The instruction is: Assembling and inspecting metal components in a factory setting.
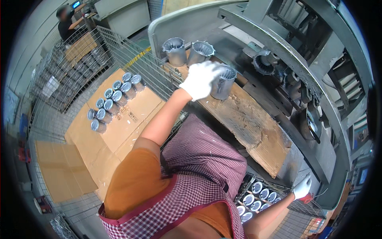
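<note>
Head view showed a large grey press machine [278, 44] filling the upper right, with a worn cardboard sheet [246, 119] laid along its bench. At the left, a wire cage [131, 51] was lined with cardboard, and ten finned metal cylinders [115, 97] were counted in two rows near its far edge; most of that layer was left unfilled. A second crate [258, 197] at the lower right held about eight similar parts, as far as could be seen. Three cylinders stood at the far end of the bench: two [187, 51] untouched, and one cylinder [223, 83] gripped by the gloved left hand [200, 79], fingers closed around its side. The gloved right hand [302, 187] rested at the machine's near corner; its grip could not be told.
</note>
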`<state>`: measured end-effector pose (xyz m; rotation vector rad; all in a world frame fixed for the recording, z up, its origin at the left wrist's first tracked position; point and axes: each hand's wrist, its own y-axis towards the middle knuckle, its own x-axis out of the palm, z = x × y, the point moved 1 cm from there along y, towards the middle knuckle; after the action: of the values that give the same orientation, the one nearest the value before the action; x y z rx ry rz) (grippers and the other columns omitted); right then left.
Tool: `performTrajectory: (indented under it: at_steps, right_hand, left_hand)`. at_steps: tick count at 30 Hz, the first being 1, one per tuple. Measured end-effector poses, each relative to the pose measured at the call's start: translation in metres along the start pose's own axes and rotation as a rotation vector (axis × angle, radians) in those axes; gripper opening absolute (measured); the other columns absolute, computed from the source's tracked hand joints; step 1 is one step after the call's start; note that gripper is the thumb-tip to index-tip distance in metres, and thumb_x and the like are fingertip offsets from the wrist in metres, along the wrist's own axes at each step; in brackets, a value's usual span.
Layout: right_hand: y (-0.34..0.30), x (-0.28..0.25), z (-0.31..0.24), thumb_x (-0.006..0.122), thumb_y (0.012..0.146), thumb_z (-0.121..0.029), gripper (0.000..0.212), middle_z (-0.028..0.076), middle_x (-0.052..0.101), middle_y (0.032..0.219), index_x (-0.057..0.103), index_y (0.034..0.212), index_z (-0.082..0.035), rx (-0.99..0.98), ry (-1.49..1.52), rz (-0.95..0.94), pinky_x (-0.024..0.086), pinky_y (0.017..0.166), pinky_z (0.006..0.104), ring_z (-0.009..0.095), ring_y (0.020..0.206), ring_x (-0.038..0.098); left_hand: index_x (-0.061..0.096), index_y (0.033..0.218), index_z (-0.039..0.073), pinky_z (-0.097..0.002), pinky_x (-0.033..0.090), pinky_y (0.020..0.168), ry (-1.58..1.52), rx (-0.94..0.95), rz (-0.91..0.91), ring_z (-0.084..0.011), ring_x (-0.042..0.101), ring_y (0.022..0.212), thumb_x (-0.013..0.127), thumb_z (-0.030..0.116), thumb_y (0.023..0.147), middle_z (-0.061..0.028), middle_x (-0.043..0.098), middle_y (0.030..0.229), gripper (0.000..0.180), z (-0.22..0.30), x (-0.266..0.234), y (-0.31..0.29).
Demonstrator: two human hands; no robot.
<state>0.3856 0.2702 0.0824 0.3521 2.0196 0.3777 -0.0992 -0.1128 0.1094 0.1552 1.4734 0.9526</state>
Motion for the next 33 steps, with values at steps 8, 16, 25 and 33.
performTrajectory:
  at_steps: [8, 16, 25, 33]
  right_hand:
    - [-0.005, -0.009, -0.007, 0.047, 0.093, -0.056, 0.057, 0.010, 0.070, 0.113, 0.068, 0.116, -0.008, -0.004, 0.055, -0.038, 0.047, 0.088, 0.0360, 0.028, 0.102, 0.065]
    - [-0.005, -0.004, -0.010, 0.049, 0.094, -0.054, 0.055, 0.011, 0.070, 0.109, 0.069, 0.113, -0.006, -0.010, -0.003, 0.024, 0.048, 0.086, 0.0361, 0.029, 0.098, 0.066]
    - [-0.003, -0.001, -0.009, 0.047, 0.095, -0.052, 0.051, 0.007, 0.070, 0.112, 0.069, 0.116, -0.011, 0.001, 0.011, -0.026, 0.047, 0.089, 0.0337, 0.026, 0.102, 0.065]
    - [-0.001, -0.010, -0.011, 0.045, 0.095, -0.054, 0.053, 0.005, 0.067, 0.120, 0.068, 0.120, -0.013, -0.009, -0.062, -0.030, 0.047, 0.092, 0.0320, 0.025, 0.106, 0.064]
  left_hand:
    - [0.069, 0.094, 0.018, -0.0428, 0.038, 0.081, 0.134, 0.085, -0.361, -0.0248, 0.058, 0.092, 0.068, 0.033, 0.075, -0.0056, 0.063, 0.088, 0.025, 0.018, 0.013, 0.010]
    - [0.069, 0.096, 0.015, -0.0414, 0.036, 0.077, 0.248, 0.026, -0.190, -0.0254, 0.057, 0.090, 0.066, 0.038, 0.077, -0.0062, 0.063, 0.091, 0.030, 0.003, 0.011, 0.009]
    - [0.066, 0.110, 0.017, -0.0469, 0.046, 0.081, 0.065, -0.077, 0.182, -0.0304, 0.058, 0.105, 0.065, 0.030, 0.077, -0.0103, 0.062, 0.114, 0.036, 0.042, 0.016, 0.009]
    - [0.064, 0.116, 0.016, -0.0461, 0.041, 0.084, -0.063, -0.044, -0.354, -0.0267, 0.058, 0.100, 0.053, 0.044, 0.089, -0.0084, 0.061, 0.110, 0.040, 0.087, 0.121, -0.013]
